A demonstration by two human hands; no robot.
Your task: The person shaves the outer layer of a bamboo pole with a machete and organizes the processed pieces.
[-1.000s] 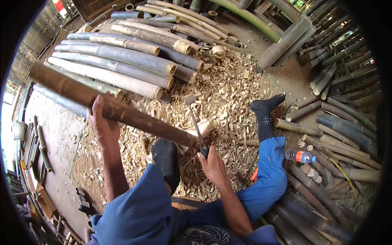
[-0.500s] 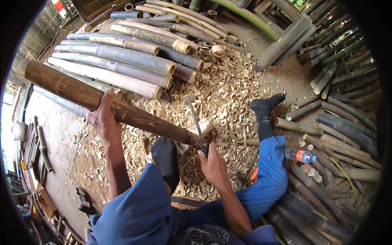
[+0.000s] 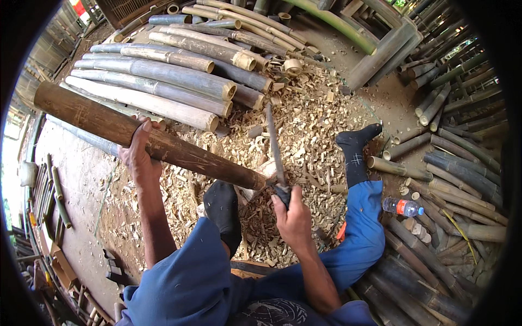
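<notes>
My left hand (image 3: 140,152) is wrapped round a thick brown bamboo pole (image 3: 185,157), which slants from the upper left down to the middle of the view. Its lower end comes down close to a pale wooden block (image 3: 267,168), partly hidden behind the pole and blade. In my right hand (image 3: 292,214), closed round its dark handle, is a long-bladed knife (image 3: 274,142). The blade points up and away from me, just right of the pole's lower end, apart from it. My left foot in a black sock (image 3: 220,209) rests below the pole.
Wood chips (image 3: 304,125) cover the ground around the block. Cut bamboo poles (image 3: 157,81) lie in rows at the far left, and more bamboo (image 3: 462,174) is stacked at the right. A plastic bottle (image 3: 401,207) lies beside my right leg (image 3: 364,217), which is stretched outward.
The knife has moved slightly right and away from the pole's end, its blade now more upright. My right hand shifted right with it. The pole has barely moved.
</notes>
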